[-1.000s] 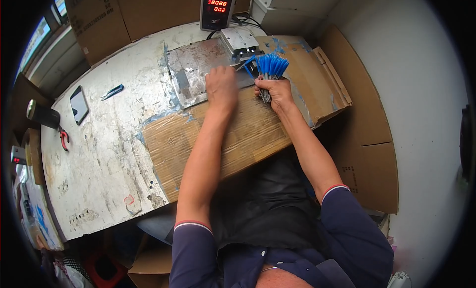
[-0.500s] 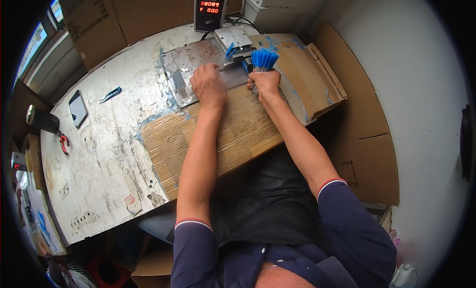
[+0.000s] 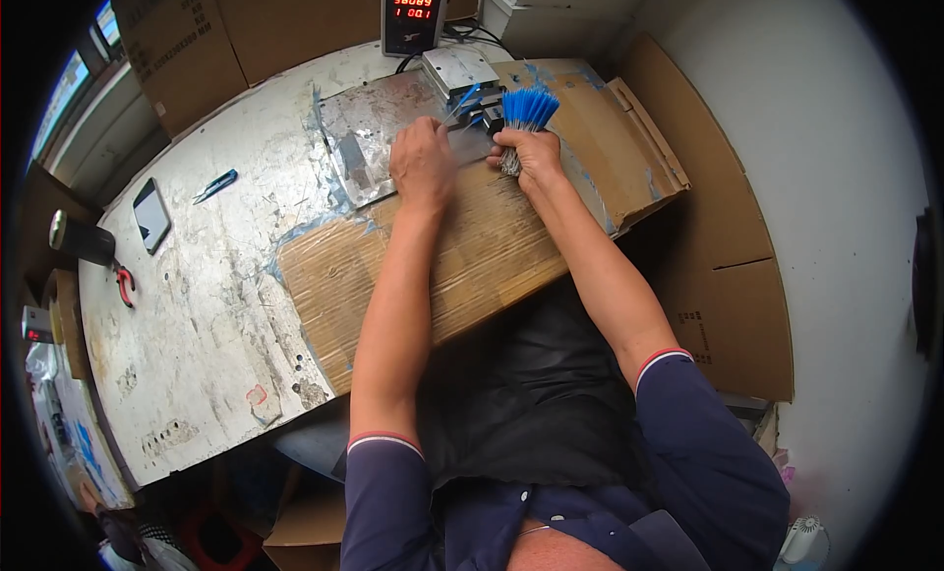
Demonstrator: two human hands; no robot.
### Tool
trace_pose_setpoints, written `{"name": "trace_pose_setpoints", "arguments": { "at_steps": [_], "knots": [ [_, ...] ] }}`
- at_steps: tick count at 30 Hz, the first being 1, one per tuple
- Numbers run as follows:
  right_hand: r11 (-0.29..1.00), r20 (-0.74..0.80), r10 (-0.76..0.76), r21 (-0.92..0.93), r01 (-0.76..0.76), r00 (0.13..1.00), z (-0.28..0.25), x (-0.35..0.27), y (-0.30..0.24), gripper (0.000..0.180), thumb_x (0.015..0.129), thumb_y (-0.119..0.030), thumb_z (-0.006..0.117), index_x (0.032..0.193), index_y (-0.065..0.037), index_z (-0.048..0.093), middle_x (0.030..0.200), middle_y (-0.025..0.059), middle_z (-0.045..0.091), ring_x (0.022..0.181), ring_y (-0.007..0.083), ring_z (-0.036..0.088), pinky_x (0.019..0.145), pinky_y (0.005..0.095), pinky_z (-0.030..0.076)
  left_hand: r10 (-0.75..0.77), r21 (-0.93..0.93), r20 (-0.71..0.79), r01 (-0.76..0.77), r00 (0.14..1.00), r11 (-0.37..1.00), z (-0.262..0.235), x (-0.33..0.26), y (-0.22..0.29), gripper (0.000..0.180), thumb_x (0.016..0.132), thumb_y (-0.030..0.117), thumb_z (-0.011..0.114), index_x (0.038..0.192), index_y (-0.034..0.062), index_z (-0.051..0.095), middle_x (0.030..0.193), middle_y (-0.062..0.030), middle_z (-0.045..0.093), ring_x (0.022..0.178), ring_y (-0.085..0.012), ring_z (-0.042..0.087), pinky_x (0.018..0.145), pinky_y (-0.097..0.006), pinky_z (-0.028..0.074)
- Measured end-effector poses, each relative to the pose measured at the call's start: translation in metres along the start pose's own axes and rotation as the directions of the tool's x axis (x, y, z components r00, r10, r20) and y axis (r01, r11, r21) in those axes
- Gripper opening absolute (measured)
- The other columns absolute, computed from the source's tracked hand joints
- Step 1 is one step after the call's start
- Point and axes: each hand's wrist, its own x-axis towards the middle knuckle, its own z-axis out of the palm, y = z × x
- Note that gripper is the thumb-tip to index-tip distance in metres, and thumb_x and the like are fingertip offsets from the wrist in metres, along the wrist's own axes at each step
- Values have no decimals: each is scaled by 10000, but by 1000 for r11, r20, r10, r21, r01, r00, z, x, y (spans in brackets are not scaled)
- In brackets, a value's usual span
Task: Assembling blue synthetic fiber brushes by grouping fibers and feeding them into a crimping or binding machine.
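Within closed right grip (image 3: 534,155), blue-tipped bundle (image 3: 529,108)

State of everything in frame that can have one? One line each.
right hand: closed around blue-tipped bundle
blue-tipped bundle: gripped, blue ends away from wearer
left hand: fingers curled; grip unclear
tall display: on, red digits
small display: lit red
phone: flat, screen looks dark
blue tool: lying; open or shut unclear
red-handled tool: state unclear

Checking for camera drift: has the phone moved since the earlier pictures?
No. Judged against the white tabletop, the phone keeps its spot near the left edge; only the camera view has shifted slightly.
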Motion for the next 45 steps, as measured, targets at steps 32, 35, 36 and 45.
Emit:
{"name": "trace_pose_setpoints", "arguments": {
  "at_steps": [32, 35, 36, 45],
  "knots": [
    [959, 47, 110, -268, -93, 993, -10, -1, -10, 40, 705, 92, 654, 709, 77, 618, 657, 169, 633, 512, 261, 642, 438, 404, 582, -41, 120, -94, 53, 995, 991, 5, 4, -5, 81, 939, 162, 637, 941, 81, 638, 837, -104, 674, 851, -308, 631, 804, -434, 441],
    [953, 18, 101, -289, -91, 995, -2, 3, -6, 49, 694, 100, 661, 711, 76, 621, 673, 173, 640, 521, 264, 647, 442, 411, 585, -6, 98, -159, 22, 987, 995, 5, 5, -9, 66, 869, 103, 613, 926, 102, 647, 886, -96, 683, 872, -305, 628, 789, -436, 442],
    [951, -8, 87, -297, -85, 996, 0, 5, -6, 51, 694, 99, 664, 709, 75, 621, 679, 174, 642, 521, 264, 648, 445, 414, 586, 15, 89, -184, 2, 983, 996, 6, 5, -9, 61, 876, 109, 610, 927, 99, 643, 901, -96, 678, 890, -304, 623, 801, -434, 441],
    [972, -50, 81, -218, -90, 995, 8, -3, -5, 62, 732, 53, 680, 748, 63, 621, 713, 169, 642, 565, 270, 671, 451, 413, 593, 46, 11, -182, -45, 982, 999, 4, 5, -6, 91, 924, 141, 649, 988, 79, 628, 974, -102, 668, 987, -316, 608, 879, -444, 432]
  ]
}}
